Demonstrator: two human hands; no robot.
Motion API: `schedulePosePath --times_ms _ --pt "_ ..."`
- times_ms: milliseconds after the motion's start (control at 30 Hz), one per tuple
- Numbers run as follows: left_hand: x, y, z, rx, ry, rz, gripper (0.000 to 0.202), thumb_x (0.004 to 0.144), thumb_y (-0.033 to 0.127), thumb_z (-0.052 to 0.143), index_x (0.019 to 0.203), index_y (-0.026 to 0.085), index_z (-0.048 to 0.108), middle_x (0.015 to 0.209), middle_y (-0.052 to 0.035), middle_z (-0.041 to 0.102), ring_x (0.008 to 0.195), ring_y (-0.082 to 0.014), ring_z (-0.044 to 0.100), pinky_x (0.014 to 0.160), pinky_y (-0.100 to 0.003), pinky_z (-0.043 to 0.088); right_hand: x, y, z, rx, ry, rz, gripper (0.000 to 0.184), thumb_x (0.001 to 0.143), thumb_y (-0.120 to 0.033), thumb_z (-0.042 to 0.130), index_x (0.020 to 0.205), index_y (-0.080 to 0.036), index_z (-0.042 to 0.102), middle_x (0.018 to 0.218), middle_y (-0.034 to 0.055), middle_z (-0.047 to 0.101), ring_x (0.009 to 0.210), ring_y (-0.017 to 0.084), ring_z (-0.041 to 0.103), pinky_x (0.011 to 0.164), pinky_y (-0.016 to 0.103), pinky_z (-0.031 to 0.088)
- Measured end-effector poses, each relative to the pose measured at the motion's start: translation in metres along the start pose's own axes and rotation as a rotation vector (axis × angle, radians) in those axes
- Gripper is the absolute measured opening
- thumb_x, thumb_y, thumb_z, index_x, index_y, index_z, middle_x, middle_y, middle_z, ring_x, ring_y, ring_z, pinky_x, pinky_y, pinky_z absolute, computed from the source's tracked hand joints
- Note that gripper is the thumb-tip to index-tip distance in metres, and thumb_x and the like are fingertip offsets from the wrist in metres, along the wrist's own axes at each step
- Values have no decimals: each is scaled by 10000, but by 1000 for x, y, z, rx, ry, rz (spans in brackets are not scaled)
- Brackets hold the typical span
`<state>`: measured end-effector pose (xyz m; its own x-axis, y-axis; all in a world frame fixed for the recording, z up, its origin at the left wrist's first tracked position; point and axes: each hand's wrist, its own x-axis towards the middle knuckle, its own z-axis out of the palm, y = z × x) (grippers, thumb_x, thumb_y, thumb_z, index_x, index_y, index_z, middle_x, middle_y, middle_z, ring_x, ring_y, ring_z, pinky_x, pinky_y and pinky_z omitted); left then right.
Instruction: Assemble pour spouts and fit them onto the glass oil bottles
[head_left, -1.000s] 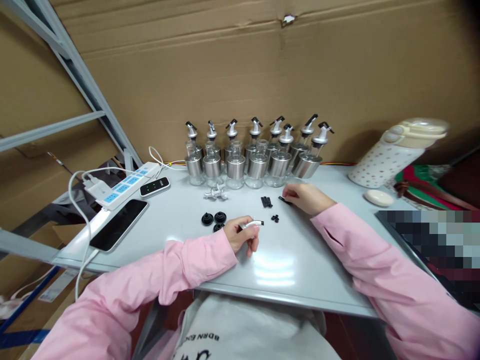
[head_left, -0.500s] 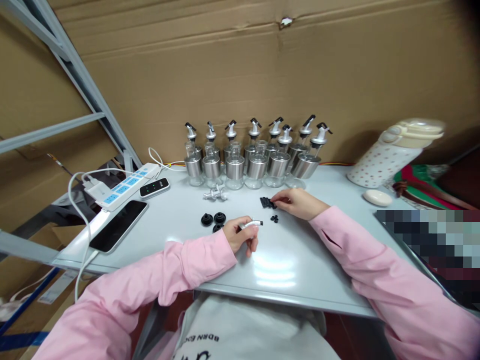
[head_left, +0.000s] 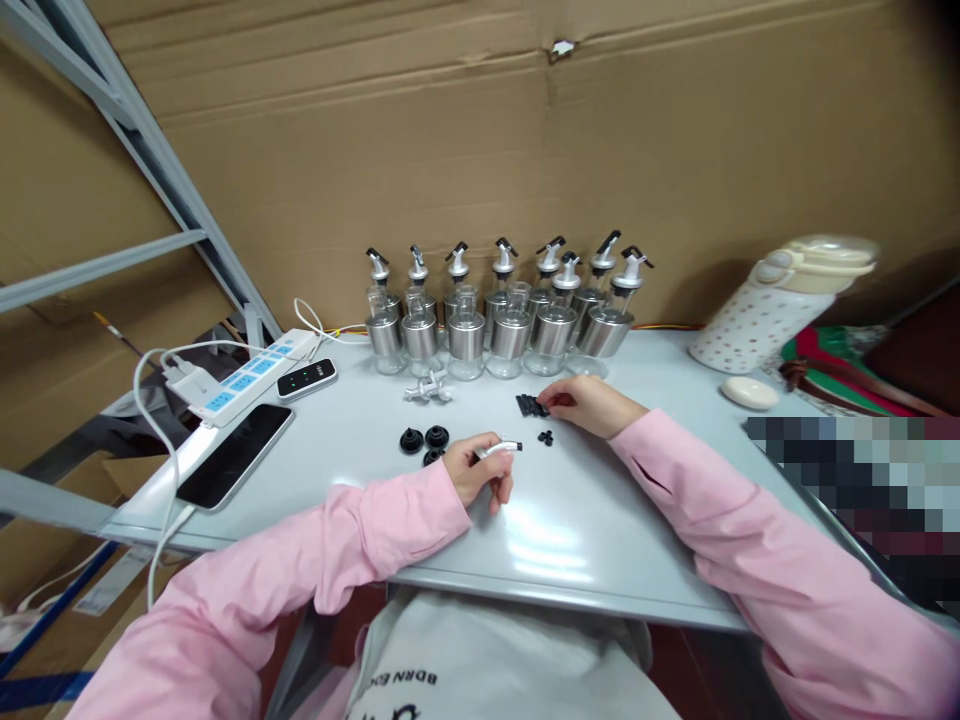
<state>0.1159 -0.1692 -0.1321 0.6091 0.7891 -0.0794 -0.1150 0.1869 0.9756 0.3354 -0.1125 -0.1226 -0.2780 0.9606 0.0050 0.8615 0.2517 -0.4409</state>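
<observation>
My left hand (head_left: 474,470) rests on the grey table (head_left: 570,530) with its fingers closed around a small silver spout (head_left: 504,447) with a black tip. My right hand (head_left: 585,403) lies further back, its fingertips pinched at a small pile of black parts (head_left: 529,405). A few tiny black rings (head_left: 547,437) lie between the two hands. Three black round caps (head_left: 424,441) sit just left of my left hand. A loose silver spout piece (head_left: 429,387) lies behind them.
Several glass and steel dispenser bottles (head_left: 499,318) stand in a row at the back against cardboard. A power strip (head_left: 244,373), a small black device (head_left: 306,377) and a phone (head_left: 236,454) lie at the left. A dotted white flask (head_left: 780,300) and a pale oval object (head_left: 745,391) are at the right.
My right hand has moved left from a loose black piece to the pile of black parts and now pinches there. My left hand keeps its hold on the spout.
</observation>
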Motion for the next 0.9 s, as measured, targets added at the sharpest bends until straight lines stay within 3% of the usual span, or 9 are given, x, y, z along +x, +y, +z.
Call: schedulePosePath --times_ms 333,633,900 --pt "0 0 -1 -16 -4 -1 445 597 550 626 591 154 423 380 51 505 262 -57 422 305 -166 304 -6 -6 -3 -69 24 -89 263 744 -93 483 909 -135 683 881 88 682 767 197 617 768 301 466" --pt "0 -1 -1 -18 -11 9 450 593 558 624 589 154 424 379 47 502 264 -59 425 303 -164 304 -5 -11 3 -85 54 -159 197 700 -192 591 867 -122 670 768 72 628 663 166 571 669 270 458" --pt "0 -1 0 -9 -9 9 434 603 542 622 591 154 427 385 44 506 266 -58 423 307 -168 308 0 -8 10 -72 86 -205 151 703 -119 568 823 -144 656 748 51 615 649 151 551 656 262 447"
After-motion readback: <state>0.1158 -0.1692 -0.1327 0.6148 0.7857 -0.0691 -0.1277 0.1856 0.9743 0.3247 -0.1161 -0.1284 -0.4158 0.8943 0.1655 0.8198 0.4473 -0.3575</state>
